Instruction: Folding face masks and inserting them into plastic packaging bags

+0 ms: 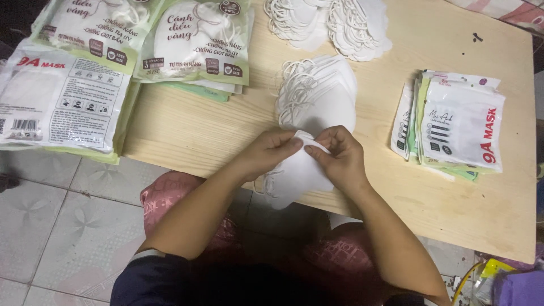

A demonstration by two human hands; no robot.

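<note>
Here, left hand [271, 151], right hand [339, 154], both pinching white mask [297, 173]

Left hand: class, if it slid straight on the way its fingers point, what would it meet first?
The left hand points rightward across the white mask both hands pinch. It would probably meet the right hand first, whose fingertips almost touch it; depth is hard to judge.

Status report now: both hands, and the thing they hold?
Left hand and right hand both pinching one white mask at table edge. Mask stack just beyond. Nothing blocking.
</note>
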